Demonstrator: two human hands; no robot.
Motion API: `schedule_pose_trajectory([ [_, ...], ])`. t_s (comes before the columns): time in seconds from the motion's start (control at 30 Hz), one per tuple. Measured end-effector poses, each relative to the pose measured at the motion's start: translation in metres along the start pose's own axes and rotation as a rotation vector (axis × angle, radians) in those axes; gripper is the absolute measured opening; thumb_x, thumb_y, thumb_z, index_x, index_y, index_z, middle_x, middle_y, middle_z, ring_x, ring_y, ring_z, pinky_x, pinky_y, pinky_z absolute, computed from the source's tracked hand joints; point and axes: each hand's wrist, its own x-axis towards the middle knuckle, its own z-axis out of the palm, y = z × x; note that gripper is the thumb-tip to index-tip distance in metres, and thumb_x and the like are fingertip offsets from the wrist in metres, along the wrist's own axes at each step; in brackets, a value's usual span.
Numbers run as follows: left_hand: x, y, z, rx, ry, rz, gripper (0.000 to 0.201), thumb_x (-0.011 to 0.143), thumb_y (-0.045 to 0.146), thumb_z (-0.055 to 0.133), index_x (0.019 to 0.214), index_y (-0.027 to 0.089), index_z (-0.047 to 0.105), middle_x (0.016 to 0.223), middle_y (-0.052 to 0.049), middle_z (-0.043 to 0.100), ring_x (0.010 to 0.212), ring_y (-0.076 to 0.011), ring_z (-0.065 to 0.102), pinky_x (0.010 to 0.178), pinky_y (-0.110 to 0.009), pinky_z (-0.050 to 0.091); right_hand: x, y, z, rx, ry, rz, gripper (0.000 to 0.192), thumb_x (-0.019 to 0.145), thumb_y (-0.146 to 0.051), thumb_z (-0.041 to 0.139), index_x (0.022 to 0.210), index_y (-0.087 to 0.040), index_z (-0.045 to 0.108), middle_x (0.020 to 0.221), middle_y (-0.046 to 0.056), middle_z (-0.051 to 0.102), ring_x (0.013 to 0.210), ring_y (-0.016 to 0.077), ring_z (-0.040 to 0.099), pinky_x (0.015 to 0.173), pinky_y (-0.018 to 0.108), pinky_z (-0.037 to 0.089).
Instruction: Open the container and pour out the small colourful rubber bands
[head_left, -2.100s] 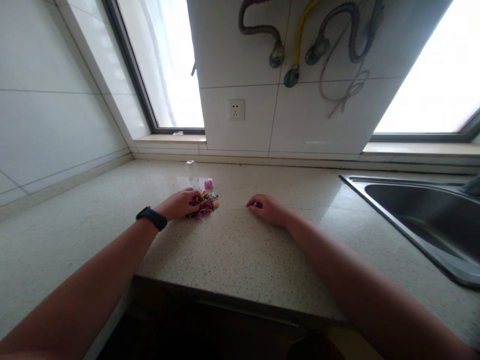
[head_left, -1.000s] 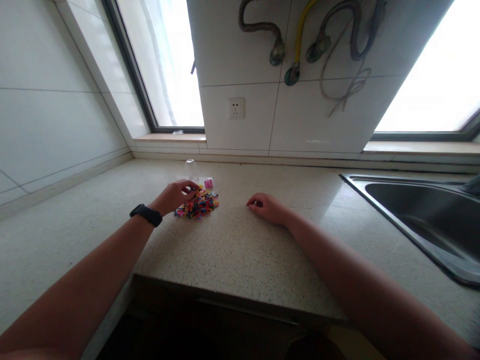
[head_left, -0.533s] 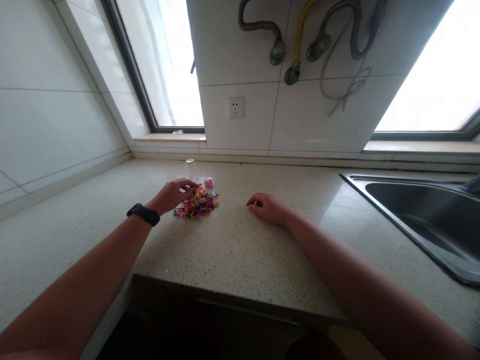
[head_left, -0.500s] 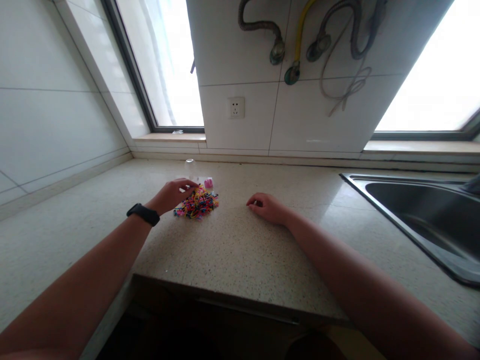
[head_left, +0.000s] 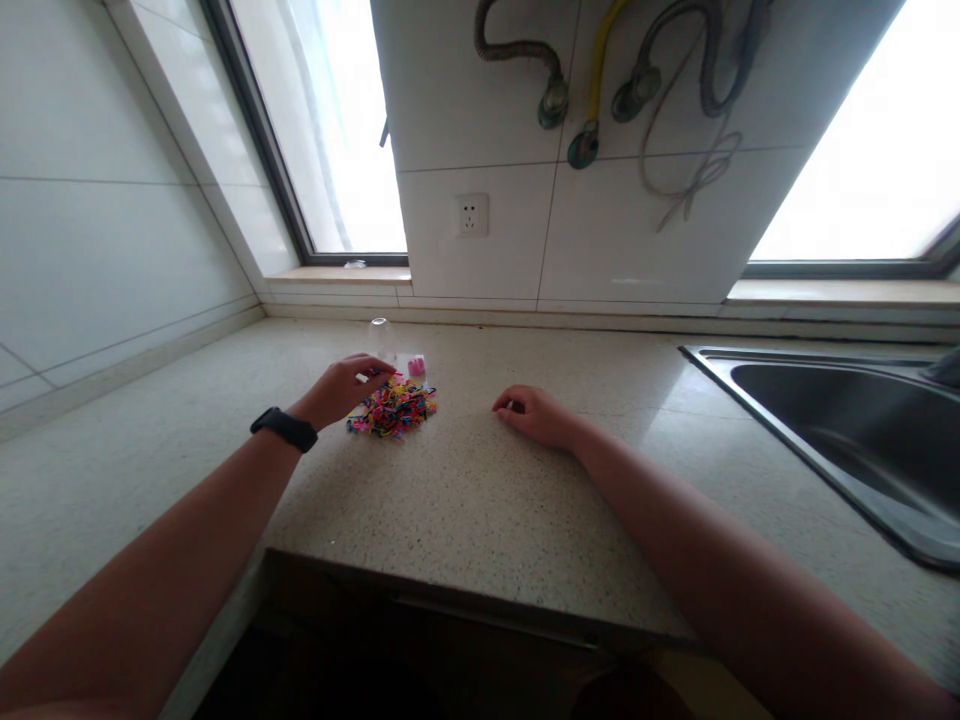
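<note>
Two hands rest over the speckled desk (head_left: pixel 480 500), and the heap of coloured rubber bands (head_left: pixel 394 409) serves as the landmark for everything else. The left hand (head_left: pixel 341 388) sits at the heap's left edge, raised a little above it, its fingertips (head_left: pixel 373 370) drawn together over the heap's far-left corner as if pinching something small; whether a band is actually caught between them is too small to tell. A black wristband (head_left: pixel 284 428) circles that wrist, further left of the heap and toward the desk's near edge. The right hand (head_left: pixel 532 413) lies well to the right of the heap, knuckles down on the desk, fingers curled loosely inward and holding nothing that can be seen. So the left hand is plainly the nearer one: the heap lies just to its right and slightly below its fingertips, while open desk separates the heap from the right hand. The heap spreads wider than deep, its long axis running roughly left to right. Just behind the heap stand a small clear glass jar (head_left: pixel 382 338) and, to the jar's right, a small pink object (head_left: pixel 417 367), both close to the left fingertips. Far right of the heap, a steel sink (head_left: pixel 847 440) is set into the desk.
</note>
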Motion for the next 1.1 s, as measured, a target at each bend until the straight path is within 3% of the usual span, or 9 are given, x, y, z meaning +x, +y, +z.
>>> schedule_pose_trajectory([
  [0.43,0.0000,-0.0003,0.0000,0.000,-0.010,-0.039,0.036,0.091,0.048,0.056,0.100,0.016,0.070,0.100,-0.008,0.065,0.086,-0.0150,0.061,0.073,-0.026,0.050,0.0006,0.0029,0.0000,0.007,-0.003,-0.012,0.021,0.086,-0.025,0.057,0.099,-0.014,0.069,0.095,0.008,0.065,0.081,0.0128,0.057,0.075,0.025,0.043],
  [1.1,-0.0019,-0.0044,-0.0012,-0.007,-0.038,-0.041,0.033,0.092,0.043,0.054,0.103,0.016,0.069,0.099,-0.007,0.065,0.079,-0.0129,0.060,0.072,-0.026,0.049,-0.0001,-0.0001,-0.0001,0.007,0.004,-0.012,0.021,0.086,-0.025,0.058,0.099,-0.014,0.070,0.095,0.007,0.065,0.082,0.0127,0.058,0.076,0.024,0.043],
])
